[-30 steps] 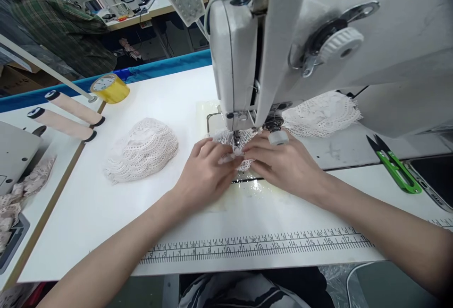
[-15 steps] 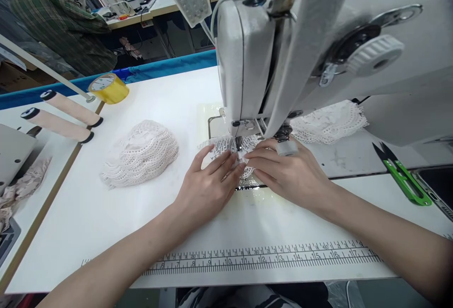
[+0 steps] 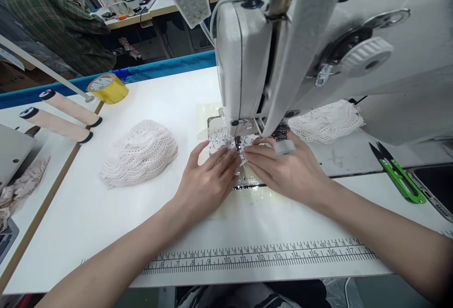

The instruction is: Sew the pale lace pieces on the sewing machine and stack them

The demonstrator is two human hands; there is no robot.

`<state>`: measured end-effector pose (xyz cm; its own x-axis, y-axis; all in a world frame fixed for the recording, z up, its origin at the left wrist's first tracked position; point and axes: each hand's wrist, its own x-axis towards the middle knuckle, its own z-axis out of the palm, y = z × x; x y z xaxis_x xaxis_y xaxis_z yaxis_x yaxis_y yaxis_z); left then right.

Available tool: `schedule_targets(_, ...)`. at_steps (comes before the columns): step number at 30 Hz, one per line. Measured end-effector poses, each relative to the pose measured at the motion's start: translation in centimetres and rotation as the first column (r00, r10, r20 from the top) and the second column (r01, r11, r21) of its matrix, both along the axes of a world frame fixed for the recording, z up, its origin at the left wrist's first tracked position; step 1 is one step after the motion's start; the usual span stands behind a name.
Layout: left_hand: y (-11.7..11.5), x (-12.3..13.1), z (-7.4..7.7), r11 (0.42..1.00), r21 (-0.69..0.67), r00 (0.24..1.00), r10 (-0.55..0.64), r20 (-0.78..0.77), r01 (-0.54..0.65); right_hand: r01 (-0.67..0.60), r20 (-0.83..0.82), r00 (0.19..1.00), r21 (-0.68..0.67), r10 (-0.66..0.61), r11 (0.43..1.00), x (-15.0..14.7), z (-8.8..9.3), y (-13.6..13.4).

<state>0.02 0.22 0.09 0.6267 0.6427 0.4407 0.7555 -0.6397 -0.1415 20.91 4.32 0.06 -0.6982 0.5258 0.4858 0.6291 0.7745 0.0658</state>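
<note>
A strip of white lace (image 3: 220, 139) lies under the needle and presser foot of the sewing machine (image 3: 244, 67). My left hand (image 3: 208, 178) rests on the near left side of the lace, its fingers stretched out and the thumb apart. On the right of the needle, my right hand (image 3: 286, 168) lies with fingers extended over the lace, their tips close to the presser foot. Part of that hand is covered by the machine head. Both hands press the lace from above rather than wrap round it.
A heap of white lace (image 3: 141, 154) sits to the left, and more lace (image 3: 327, 121) lies behind my right hand. Green thread snips (image 3: 399, 175) and a phone (image 3: 435, 187) are at right. Thread cones (image 3: 58, 124) and yellow tape (image 3: 108, 89) stand left. A person (image 3: 56, 34) sits beyond.
The lace under the needle has moved away from me, baring more of the metal plate in front. My hands have shifted only slightly and stay on the lace.
</note>
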Motion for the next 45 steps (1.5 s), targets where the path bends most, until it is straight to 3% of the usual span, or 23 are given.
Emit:
schedule_targets(7,-0.6,0.2,0.2,1.0,0.003,1.0,-0.012,0.013,0.012,-0.061,-0.046,0.997,0.041,0.063,0.997,-0.1,0.6,-0.6)
schedule_targets(27,0.4,-0.1,-0.5,1.0,-0.023,0.997,0.001,0.081,0.001,0.022,0.063,0.998,0.128,-0.03,0.992,0.1,-0.6,-0.1)
schedule_targets(45,1.3,-0.2,-0.5,0.998,-0.041,0.997,0.049,0.06,-0.047,0.081,0.137,0.986,0.121,-0.098,0.989,-0.2,-0.5,0.3)
